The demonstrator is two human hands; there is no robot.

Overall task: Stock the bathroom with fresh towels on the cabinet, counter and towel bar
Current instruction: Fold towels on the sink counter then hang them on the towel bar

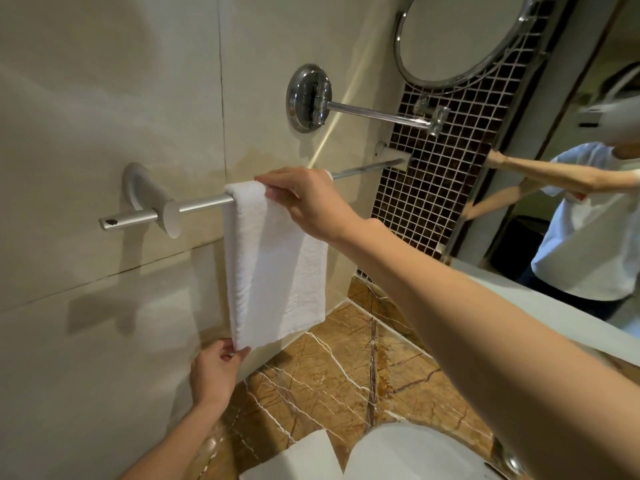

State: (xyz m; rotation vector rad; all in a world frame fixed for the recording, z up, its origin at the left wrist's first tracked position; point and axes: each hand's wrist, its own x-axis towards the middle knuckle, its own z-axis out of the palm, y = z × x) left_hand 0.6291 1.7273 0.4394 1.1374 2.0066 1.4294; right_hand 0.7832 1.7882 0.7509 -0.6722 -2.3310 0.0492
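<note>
Over the matte silver towel bar (204, 202) on the beige tiled wall (104, 98) hangs a white terry towel (277, 265). The right hand (308, 202) grips its top fold, hiding the bar beneath; the left hand (214, 368) pinches its lower corner. At the bottom edge a round white basin (408, 452) and a folded white thing (304, 459), cloth or paper, are cut off. Below lies a brown veined marble counter (329, 375); a dark mosaic strip (433, 188), a chrome round swing-arm mirror (450, 39) and a large wall mirror (588, 237) stand to the right
</note>
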